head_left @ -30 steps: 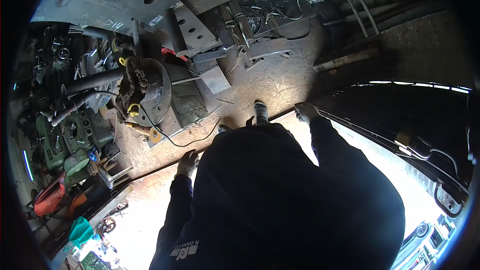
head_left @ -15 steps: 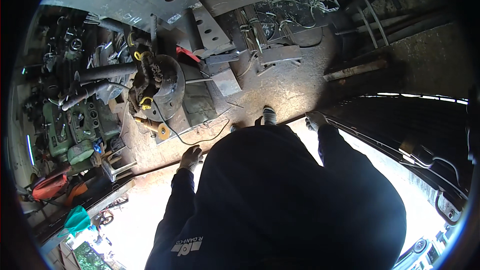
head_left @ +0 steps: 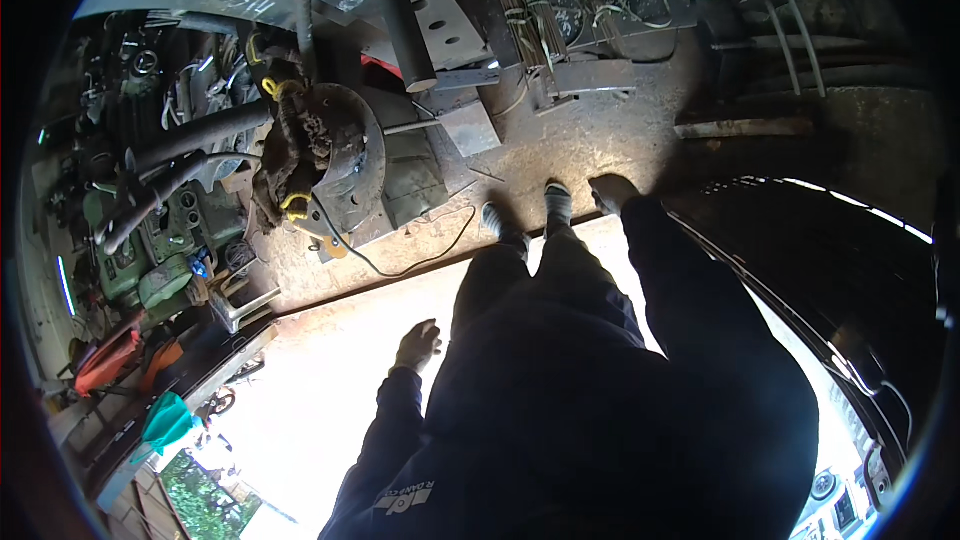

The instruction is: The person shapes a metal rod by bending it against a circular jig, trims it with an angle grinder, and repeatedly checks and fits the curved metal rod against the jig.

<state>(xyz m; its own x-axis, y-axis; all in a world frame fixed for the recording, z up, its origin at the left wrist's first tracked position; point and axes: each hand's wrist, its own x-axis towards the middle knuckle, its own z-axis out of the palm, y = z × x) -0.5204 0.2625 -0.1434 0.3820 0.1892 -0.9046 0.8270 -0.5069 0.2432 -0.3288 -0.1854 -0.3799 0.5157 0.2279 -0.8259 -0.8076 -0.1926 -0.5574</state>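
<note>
Concrete floor [head_left: 590, 145], grey and oil-stained, strewn with flat steel plates and scrap; beyond its edge, a sunlit, washed-out strip. Clutter of dark hoses and green engine parts [head_left: 150, 240] at left, a curved black car body panel [head_left: 850, 270] at right. Left hand [head_left: 417, 345] hanging beside the thigh over the bright strip, fingers loosely spread, holding nothing. Right hand [head_left: 612, 192] low near the 2 shoes [head_left: 525, 212], empty as far as visible; finger spread not clear enough to tell. Nearest thing: thin black cable [head_left: 415, 258] lying loose on the floor, well apart from the left fingers, above them in view. Long axis roughly left to right, curling from the round rusty brake drum assembly [head_left: 335, 170] toward the shoes.
</note>
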